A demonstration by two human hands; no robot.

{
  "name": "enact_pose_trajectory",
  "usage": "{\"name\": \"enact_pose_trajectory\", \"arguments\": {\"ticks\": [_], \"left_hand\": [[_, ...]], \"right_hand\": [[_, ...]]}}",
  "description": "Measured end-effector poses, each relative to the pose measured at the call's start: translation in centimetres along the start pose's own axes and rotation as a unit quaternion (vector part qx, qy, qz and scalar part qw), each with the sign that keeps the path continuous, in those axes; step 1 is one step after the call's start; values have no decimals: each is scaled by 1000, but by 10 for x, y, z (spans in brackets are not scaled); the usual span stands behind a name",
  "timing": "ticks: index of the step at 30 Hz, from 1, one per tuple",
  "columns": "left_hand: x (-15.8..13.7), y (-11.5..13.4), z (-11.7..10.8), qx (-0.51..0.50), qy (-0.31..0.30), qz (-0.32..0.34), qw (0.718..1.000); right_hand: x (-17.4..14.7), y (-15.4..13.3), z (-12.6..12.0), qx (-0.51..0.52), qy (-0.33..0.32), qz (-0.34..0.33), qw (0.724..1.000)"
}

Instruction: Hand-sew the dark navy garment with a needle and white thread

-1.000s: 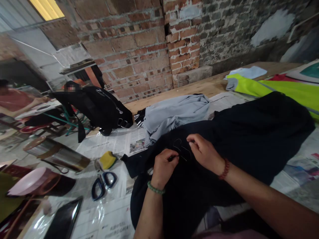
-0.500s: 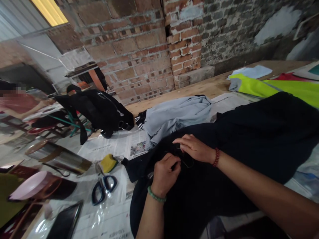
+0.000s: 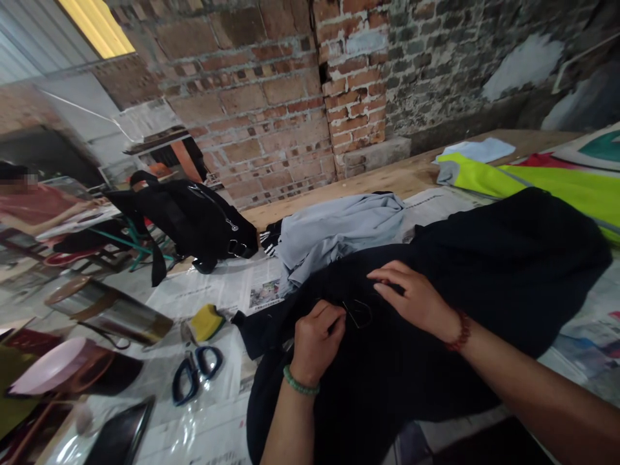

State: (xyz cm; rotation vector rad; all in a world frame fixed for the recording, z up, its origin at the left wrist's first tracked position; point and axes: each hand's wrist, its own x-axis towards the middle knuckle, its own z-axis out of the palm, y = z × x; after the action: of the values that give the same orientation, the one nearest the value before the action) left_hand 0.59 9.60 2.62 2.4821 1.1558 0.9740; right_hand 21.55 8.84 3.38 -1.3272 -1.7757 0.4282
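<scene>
A dark navy garment (image 3: 416, 381) lies bunched before me over the newspaper. My left hand (image 3: 317, 339), with a green bead bracelet at the wrist, is closed in a pinch on the garment's cloth. To its right, a thin loop of thread (image 3: 359, 316) shows against the dark fabric; where its ends run I cannot make out. My right hand (image 3: 416, 300), wearing a red bead bracelet, hovers over the garment beyond the loop. Its fingers are stretched out and apart, and nothing shows clearly between them.
Blue-handled scissors (image 3: 196, 374), a yellow sponge (image 3: 206, 321), a steel flask (image 3: 109, 310), a pink bowl (image 3: 51, 367) and a phone (image 3: 121, 433) lie left. Behind are a black bag (image 3: 203, 219), grey cloth (image 3: 339, 226) and a yellow vest (image 3: 547, 184). A person (image 3: 43, 206) sits far left.
My right hand has moved right, away from my left hand, and its fingers have spread. The thread loop now shows more plainly between the hands. My left hand keeps its pinch.
</scene>
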Motion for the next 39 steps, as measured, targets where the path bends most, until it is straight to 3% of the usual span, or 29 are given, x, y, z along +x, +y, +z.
{"name": "enact_pose_trajectory", "arguments": {"ticks": [3, 6, 9, 13, 17, 24, 31, 35, 39], "left_hand": [[0, -2, -1, 19, 11, 22, 1000], [-1, -2, -2, 34, 28, 36, 998], [-2, -2, 0, 54, 30, 46, 997], [-4, -2, 2, 69, 27, 51, 996], [-4, -1, 3, 69, 29, 43, 996], [-2, 0, 4, 39, 26, 23, 999], [2, 0, 8, -125, 19, -89, 988], [2, -2, 6, -211, 9, -207, 955], [2, -2, 6, -263, 3, -233, 936]], "right_hand": [[26, -7, 15, 94, -127, 37, 987], [40, -7, 26, 165, -258, 74, 949], [40, -1, 30, 239, -300, 136, 914], [31, 5, 28, 347, -315, 182, 865], [28, 8, 28, 383, -319, 206, 842], [30, 5, 35, 400, -267, 233, 846], [36, 3, 44, 341, -151, 224, 900], [39, -4, 45, 380, -168, 213, 884], [34, -11, 46, 431, -198, 204, 856]]}}
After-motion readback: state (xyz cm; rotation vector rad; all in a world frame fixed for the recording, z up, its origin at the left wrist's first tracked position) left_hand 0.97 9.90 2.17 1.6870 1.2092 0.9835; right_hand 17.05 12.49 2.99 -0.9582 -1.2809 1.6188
